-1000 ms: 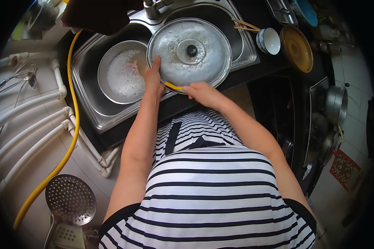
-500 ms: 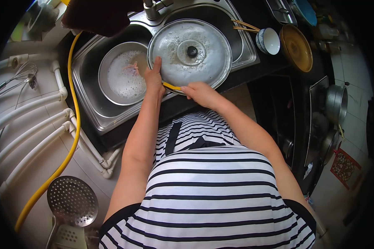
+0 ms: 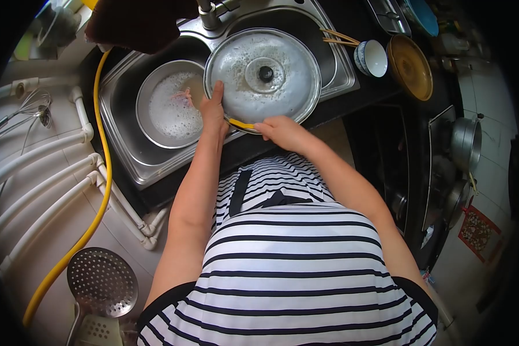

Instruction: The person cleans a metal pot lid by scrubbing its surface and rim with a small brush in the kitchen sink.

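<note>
A round glass lid (image 3: 288, 95) with a metal rim and black knob is held over the right part of the double sink. My left hand (image 3: 213, 111) grips its left edge, thumb on top and the other fingers hidden beneath. My right hand (image 3: 277, 130) is closed on a yellow-handled tool (image 3: 241, 124) at the lid's near rim; the tool's far end is hidden. To the left, a metal basin (image 3: 145, 118) of foamy water with a pink item (image 3: 184, 97) in it sits in the left sink bowl.
The faucet (image 3: 210, 18) rises behind the lid. Right of the sink are chopsticks (image 3: 340, 38), stacked bowls (image 3: 375, 57) and a brown plate (image 3: 410, 67). A yellow hose (image 3: 105, 155) runs down the left side, near a perforated skimmer (image 3: 102, 281).
The yellow tool has shifted slightly along the lid's near rim. Both hands keep their hold, and the view has moved a little.
</note>
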Available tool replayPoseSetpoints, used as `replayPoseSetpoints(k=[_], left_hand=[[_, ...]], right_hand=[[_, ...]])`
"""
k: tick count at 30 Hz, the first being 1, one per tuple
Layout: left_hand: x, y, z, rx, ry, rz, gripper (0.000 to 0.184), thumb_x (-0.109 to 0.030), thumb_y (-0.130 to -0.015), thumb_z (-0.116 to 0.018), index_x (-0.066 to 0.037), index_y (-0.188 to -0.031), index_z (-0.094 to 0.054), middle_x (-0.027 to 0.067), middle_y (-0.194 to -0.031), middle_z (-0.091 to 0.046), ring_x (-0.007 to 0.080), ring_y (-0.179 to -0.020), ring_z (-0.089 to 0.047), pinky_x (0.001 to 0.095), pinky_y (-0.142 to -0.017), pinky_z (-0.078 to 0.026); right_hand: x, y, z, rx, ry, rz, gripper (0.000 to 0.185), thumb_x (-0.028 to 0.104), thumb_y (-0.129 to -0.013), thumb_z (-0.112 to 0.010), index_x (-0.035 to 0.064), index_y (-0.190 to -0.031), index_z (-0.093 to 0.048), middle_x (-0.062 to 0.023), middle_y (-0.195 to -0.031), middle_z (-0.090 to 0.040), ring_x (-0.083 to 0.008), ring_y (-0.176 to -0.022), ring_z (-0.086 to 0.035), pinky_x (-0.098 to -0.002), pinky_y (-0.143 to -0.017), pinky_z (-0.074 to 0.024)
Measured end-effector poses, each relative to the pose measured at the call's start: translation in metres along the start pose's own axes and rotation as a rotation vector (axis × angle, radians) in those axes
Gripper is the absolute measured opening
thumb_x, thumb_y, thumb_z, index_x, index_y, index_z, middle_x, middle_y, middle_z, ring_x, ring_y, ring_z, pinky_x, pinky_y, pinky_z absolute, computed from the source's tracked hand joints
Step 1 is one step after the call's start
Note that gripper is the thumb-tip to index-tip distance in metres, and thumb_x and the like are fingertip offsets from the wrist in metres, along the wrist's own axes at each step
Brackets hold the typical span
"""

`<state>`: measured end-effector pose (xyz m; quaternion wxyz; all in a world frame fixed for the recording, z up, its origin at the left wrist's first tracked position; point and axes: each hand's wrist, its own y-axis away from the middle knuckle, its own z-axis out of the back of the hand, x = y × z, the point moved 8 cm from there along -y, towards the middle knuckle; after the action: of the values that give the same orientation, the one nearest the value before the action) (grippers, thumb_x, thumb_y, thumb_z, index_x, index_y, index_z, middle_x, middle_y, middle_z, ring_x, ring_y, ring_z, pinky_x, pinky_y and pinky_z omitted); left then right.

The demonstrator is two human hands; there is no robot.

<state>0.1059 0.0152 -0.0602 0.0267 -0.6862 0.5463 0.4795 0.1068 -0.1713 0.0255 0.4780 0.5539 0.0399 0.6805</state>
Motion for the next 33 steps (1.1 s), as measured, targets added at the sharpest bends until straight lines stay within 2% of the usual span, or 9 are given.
replayPoseSetpoints(k=[2,5,10,13,16,21,24,28,33], left_hand=[[0.001,0.0,0.001,0.007,0.008,0.012,0.043,-0.022,-0.092,-0.07,-0.002,-0.127,-0.056,0.0104,-0.118,-0.064,0.0215,-0.103,-0.061,0.0351,-0.093,-0.049],[0.001,0.001,-0.002,0.013,0.007,0.014,0.043,-0.023,-0.092,-0.07,-0.002,-0.127,-0.056,0.0103,-0.118,-0.064,0.0215,-0.103,-0.061,0.0349,-0.093,-0.049],[0.0,0.0,-0.004,0.026,0.01,0.003,0.043,-0.022,-0.092,-0.07,-0.002,-0.128,-0.056,0.0103,-0.118,-0.064,0.0216,-0.103,-0.061,0.0351,-0.092,-0.05],[-0.001,0.004,-0.006,0.011,0.016,0.028,0.043,-0.022,-0.092,-0.07,-0.001,-0.128,-0.056,0.0104,-0.118,-0.063,0.0217,-0.103,-0.061,0.0351,-0.093,-0.05],[-0.002,0.004,-0.004,0.025,0.035,0.015,0.042,-0.021,-0.093,-0.069,-0.001,-0.127,-0.056,0.0107,-0.118,-0.064,0.0217,-0.103,-0.061,0.0356,-0.092,-0.05],[0.0,0.004,-0.003,0.033,0.015,0.017,0.041,-0.021,-0.093,-0.069,-0.001,-0.127,-0.056,0.0113,-0.117,-0.064,0.0219,-0.103,-0.061,0.0357,-0.091,-0.05],[0.0,0.004,-0.004,0.015,0.033,0.015,0.042,-0.021,-0.093,-0.069,0.0,-0.127,-0.056,0.0114,-0.118,-0.063,0.0218,-0.103,-0.061,0.0352,-0.092,-0.049],[-0.002,0.004,-0.003,0.012,0.008,-0.033,0.042,-0.021,-0.093,-0.069,0.0,-0.127,-0.055,0.0118,-0.118,-0.063,0.0217,-0.103,-0.061,0.0352,-0.093,-0.049],[0.001,0.007,0.0,0.0,0.002,-0.023,0.047,-0.026,-0.093,-0.069,0.001,-0.129,-0.054,0.0121,-0.12,-0.063,0.024,-0.106,-0.06,0.0381,-0.096,-0.049]], right_hand=[[-0.006,0.012,0.019,0.167,0.048,-0.044,0.045,0.043,-0.094,-0.057,0.002,-0.078,-0.068,-0.0117,-0.074,-0.066,-0.023,-0.07,-0.062,-0.0355,-0.07,-0.0488],[-0.027,0.027,0.058,0.212,0.206,-0.14,0.044,0.04,-0.094,-0.057,0.0017,-0.075,-0.067,-0.0108,-0.074,-0.066,-0.0213,-0.07,-0.062,-0.0344,-0.069,-0.0484],[-0.012,0.012,0.031,0.18,0.149,-0.062,0.044,0.042,-0.094,-0.058,0.0019,-0.08,-0.07,-0.0126,-0.076,-0.068,-0.0218,-0.068,-0.062,-0.0349,-0.069,-0.0493],[-0.007,-0.002,0.0,0.044,0.014,0.02,0.045,0.042,-0.095,-0.057,0.0017,-0.08,-0.069,-0.0123,-0.075,-0.068,-0.0216,-0.068,-0.062,-0.0348,-0.069,-0.0492],[-0.009,0.002,0.004,0.096,-0.095,0.0,0.047,0.043,-0.095,-0.056,0.001,-0.078,-0.067,-0.0098,-0.072,-0.066,-0.0196,-0.066,-0.059,-0.0334,-0.067,-0.0482],[-0.035,0.026,0.056,0.257,0.177,-0.219,0.047,0.043,-0.095,-0.056,0.0025,-0.074,-0.067,-0.0098,-0.07,-0.065,-0.0204,-0.065,-0.058,-0.0344,-0.065,-0.0478],[-0.026,0.011,0.033,0.198,0.188,-0.044,0.048,0.044,-0.095,-0.056,0.0021,-0.075,-0.068,-0.012,-0.071,-0.066,-0.0232,-0.065,-0.06,-0.0362,-0.066,-0.0482],[0.001,-0.001,-0.009,0.007,-0.071,-0.022,0.048,0.044,-0.095,-0.056,0.0011,-0.076,-0.067,-0.0132,-0.073,-0.066,-0.0239,-0.068,-0.06,-0.0352,-0.069,-0.0476],[-0.017,0.019,0.019,0.138,-0.033,-0.105,0.047,0.042,-0.095,-0.057,0.0011,-0.075,-0.065,-0.0091,-0.069,-0.063,-0.0188,-0.065,-0.056,-0.0329,-0.066,-0.0462]])
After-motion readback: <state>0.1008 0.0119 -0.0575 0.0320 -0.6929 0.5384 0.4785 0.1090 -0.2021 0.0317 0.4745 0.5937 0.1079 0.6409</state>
